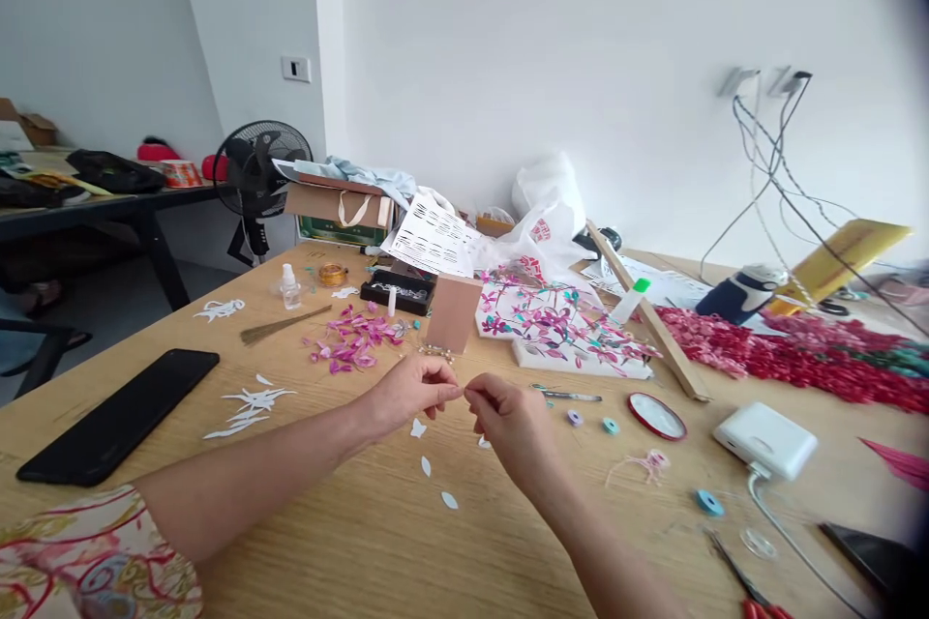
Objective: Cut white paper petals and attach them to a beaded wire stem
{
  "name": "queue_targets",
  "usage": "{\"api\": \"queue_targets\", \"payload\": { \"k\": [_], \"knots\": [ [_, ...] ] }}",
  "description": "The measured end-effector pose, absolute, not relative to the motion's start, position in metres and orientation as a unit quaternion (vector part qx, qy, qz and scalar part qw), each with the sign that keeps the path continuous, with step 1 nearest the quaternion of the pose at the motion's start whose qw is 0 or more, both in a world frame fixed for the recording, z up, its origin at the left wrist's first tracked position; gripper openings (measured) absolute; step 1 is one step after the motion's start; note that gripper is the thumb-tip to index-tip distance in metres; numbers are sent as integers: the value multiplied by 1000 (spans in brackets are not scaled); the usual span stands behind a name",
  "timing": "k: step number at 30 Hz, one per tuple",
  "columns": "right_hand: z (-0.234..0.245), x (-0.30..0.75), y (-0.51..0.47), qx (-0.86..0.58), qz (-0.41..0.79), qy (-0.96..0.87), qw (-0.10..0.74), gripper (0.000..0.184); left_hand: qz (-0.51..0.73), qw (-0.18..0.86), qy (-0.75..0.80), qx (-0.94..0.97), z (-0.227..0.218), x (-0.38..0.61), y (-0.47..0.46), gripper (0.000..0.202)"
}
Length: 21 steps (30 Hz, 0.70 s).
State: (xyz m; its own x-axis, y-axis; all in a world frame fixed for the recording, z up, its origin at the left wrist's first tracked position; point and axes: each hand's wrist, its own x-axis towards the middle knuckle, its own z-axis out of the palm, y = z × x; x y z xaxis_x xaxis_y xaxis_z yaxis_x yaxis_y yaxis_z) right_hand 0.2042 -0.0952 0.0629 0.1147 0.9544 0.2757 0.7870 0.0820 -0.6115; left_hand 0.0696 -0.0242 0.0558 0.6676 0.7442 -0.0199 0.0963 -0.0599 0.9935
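My left hand (421, 389) and my right hand (504, 414) meet above the middle of the wooden table, each with thumb and forefinger pinched together. Whatever is between the fingertips is too small to make out. Under and in front of the hands lie small white leaf-shaped pieces (449, 500). A brown card (451, 313) stands just behind the hands, with small beads at its foot. Pink petal pieces (355, 337) are heaped to the left of the card. White foam blocks (581, 358) carrying pink and teal flower sprigs (558, 314) sit behind my right hand.
At left are a black flat case (120, 416), white cut strips (251, 408) and a spray bottle (290, 288). On the right lie tweezers (570, 395), thread spools (610, 426), a round red-rimmed lid (657, 415), a white charger (765, 440), red-handled scissors (747, 585) and a wooden bar (653, 324).
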Motion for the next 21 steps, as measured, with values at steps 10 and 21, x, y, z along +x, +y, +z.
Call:
{"api": "queue_targets", "payload": {
  "k": [10,21],
  "knots": [
    [46,202,-95,-670,116,-658,324,22,262,596,333,682,42,68,-24,18],
    [44,249,-87,-706,168,-645,239,18,328,602,368,628,41,48,-7,19]
  ]
}}
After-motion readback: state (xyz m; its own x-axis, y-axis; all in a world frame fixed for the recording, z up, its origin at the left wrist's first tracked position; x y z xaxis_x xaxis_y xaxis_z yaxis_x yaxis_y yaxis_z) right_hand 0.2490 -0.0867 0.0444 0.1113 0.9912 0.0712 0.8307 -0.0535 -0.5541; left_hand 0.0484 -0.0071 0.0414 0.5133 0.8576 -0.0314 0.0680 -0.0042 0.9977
